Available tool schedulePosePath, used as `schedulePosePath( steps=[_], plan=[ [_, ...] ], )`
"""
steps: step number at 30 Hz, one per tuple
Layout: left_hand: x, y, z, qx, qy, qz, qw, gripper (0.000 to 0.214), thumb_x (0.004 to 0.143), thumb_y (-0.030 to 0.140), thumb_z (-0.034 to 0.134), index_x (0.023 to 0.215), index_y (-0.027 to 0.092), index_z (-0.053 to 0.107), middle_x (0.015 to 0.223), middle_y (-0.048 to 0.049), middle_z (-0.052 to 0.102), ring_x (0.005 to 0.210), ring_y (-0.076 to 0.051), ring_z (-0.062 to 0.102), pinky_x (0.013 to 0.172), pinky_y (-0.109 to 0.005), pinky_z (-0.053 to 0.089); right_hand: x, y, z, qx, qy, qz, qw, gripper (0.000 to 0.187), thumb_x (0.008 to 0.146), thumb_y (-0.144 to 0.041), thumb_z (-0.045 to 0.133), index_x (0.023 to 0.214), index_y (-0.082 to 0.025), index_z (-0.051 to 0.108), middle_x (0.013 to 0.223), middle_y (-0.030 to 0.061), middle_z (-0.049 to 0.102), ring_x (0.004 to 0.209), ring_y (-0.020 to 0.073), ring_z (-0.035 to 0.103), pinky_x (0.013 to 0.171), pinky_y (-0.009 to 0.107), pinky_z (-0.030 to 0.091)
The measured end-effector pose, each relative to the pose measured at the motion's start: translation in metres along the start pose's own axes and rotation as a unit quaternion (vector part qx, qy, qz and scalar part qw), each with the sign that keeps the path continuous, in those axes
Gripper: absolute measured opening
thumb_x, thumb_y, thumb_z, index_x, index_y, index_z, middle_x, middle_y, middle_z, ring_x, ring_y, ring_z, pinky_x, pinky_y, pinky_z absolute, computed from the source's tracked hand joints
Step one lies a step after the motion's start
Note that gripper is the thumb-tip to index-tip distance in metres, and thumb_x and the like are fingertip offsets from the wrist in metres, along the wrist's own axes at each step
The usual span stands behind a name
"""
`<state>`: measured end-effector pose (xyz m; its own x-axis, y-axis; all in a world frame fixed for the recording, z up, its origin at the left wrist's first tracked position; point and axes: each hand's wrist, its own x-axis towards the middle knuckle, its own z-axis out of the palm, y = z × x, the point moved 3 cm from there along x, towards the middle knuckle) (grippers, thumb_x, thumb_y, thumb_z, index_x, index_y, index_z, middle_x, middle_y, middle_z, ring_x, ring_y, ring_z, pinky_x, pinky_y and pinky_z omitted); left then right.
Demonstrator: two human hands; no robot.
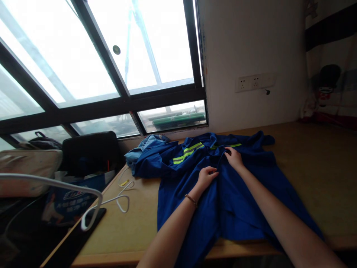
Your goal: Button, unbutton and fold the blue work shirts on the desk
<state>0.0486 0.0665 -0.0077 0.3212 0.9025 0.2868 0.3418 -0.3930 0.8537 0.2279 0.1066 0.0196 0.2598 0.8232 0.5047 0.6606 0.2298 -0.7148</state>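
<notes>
A blue work jacket (245, 201) with yellow-green reflective stripes lies spread over the table, its lower hem hanging past the front edge. My left hand (206, 178), a bracelet on its wrist, is closed in a pinch on the jacket's front edge. Farther up the same opening, my right hand (233, 157) pinches the cloth near the collar. Both sleeves stretch out to the sides, and the left one lies against a light blue denim garment (136, 154).
The wooden table (125, 230) carries a white cable (119, 197) on its left. Bags (75, 201) and a black chair back (89, 149) stand beyond that edge. A window (156, 44) and a wall socket (255, 82) are behind; a patterned curtain (331, 56) hangs right.
</notes>
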Motion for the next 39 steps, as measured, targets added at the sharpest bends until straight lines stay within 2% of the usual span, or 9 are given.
schedulePosePath(
  steps=[2,4,7,11,15,20,24,31,39],
  plan=[
    [0.013,-0.005,-0.006,-0.024,0.019,-0.015,0.999,0.021,0.066,0.029,0.062,0.079,0.014,0.068,0.069,-0.0033,0.061,0.062,-0.013,0.050,0.058,-0.022,0.037,-0.008,-0.024,0.001,-0.019,0.022,-0.048,0.998,0.037,0.071,-0.017,0.049,0.108,-0.013,0.053,0.113,0.0141,0.052,0.107,0.0252,0.048,0.089,0.039,0.039],
    [0.022,-0.007,-0.010,-0.057,0.026,-0.026,0.998,0.020,0.064,0.028,0.063,0.077,0.013,0.067,0.070,-0.0038,0.062,0.063,-0.013,0.052,0.060,-0.023,0.038,-0.027,-0.048,0.001,-0.035,0.044,-0.099,0.994,0.039,0.074,-0.016,0.048,0.113,-0.014,0.049,0.121,0.0150,0.044,0.113,0.0263,0.041,0.093,0.041,0.036],
    [0.026,-0.008,-0.012,-0.129,0.011,-0.035,0.991,0.019,0.064,0.026,0.062,0.075,0.012,0.067,0.072,-0.0042,0.063,0.066,-0.013,0.053,0.064,-0.023,0.040,-0.060,-0.072,0.002,-0.016,-0.019,-0.174,0.984,0.026,0.080,-0.016,0.042,0.103,-0.018,0.053,0.108,0.0114,0.050,0.101,0.0218,0.049,0.086,0.036,0.041],
    [0.020,-0.012,-0.010,-0.218,-0.041,-0.088,0.971,0.022,0.063,0.030,0.064,0.073,0.010,0.064,0.067,-0.0026,0.061,0.059,-0.011,0.051,0.056,-0.021,0.037,-0.075,-0.070,-0.002,0.038,-0.138,-0.177,0.974,0.011,0.080,-0.019,0.045,0.085,-0.020,0.055,0.079,0.0037,0.054,0.071,0.0148,0.053,0.067,0.027,0.045],
    [0.016,-0.017,-0.009,-0.269,-0.067,-0.164,0.947,0.028,0.062,0.037,0.066,0.069,0.011,0.060,0.051,0.0032,0.048,0.043,-0.005,0.038,0.043,-0.019,0.025,-0.062,-0.059,-0.010,0.077,-0.185,-0.162,0.966,0.012,0.074,-0.018,0.053,0.085,-0.020,0.053,0.077,0.0009,0.054,0.065,0.0123,0.051,0.057,0.024,0.043],
    [0.016,-0.016,-0.009,-0.358,-0.081,-0.227,0.902,0.030,0.060,0.037,0.068,0.059,0.013,0.049,0.046,0.0068,0.036,0.038,-0.003,0.029,0.041,-0.021,0.015,-0.059,-0.057,-0.012,0.053,-0.141,-0.165,0.975,0.002,0.075,-0.021,0.054,0.077,-0.020,0.054,0.073,0.0003,0.053,0.064,0.0126,0.051,0.059,0.024,0.042],
    [0.017,-0.015,-0.011,-0.401,-0.094,-0.247,0.877,0.029,0.061,0.032,0.066,0.055,0.014,0.045,0.044,0.0074,0.033,0.037,-0.002,0.024,0.041,-0.022,0.011,-0.068,-0.058,-0.009,-0.001,-0.082,-0.168,0.982,0.006,0.078,-0.025,0.053,0.077,-0.020,0.056,0.068,0.0005,0.053,0.062,0.0137,0.050,0.060,0.025,0.040],
    [0.016,-0.017,-0.012,-0.419,-0.105,-0.242,0.869,0.032,0.063,0.031,0.065,0.050,0.015,0.040,0.040,0.0077,0.029,0.036,-0.003,0.022,0.041,-0.023,0.009,-0.077,-0.061,-0.008,-0.062,-0.069,-0.230,0.969,0.022,0.085,-0.029,0.044,0.089,-0.023,0.064,0.072,0.0030,0.059,0.072,0.0148,0.055,0.068,0.024,0.039],
    [0.014,-0.015,-0.013,-0.412,-0.090,-0.235,0.876,0.032,0.063,0.031,0.065,0.050,0.015,0.041,0.040,0.0074,0.030,0.036,-0.003,0.023,0.041,-0.023,0.012,-0.077,-0.065,-0.009,-0.056,-0.061,-0.225,0.971,0.020,0.084,-0.026,0.046,0.082,-0.022,0.066,0.071,0.0029,0.060,0.072,0.0154,0.054,0.068,0.026,0.039]
  ],
)
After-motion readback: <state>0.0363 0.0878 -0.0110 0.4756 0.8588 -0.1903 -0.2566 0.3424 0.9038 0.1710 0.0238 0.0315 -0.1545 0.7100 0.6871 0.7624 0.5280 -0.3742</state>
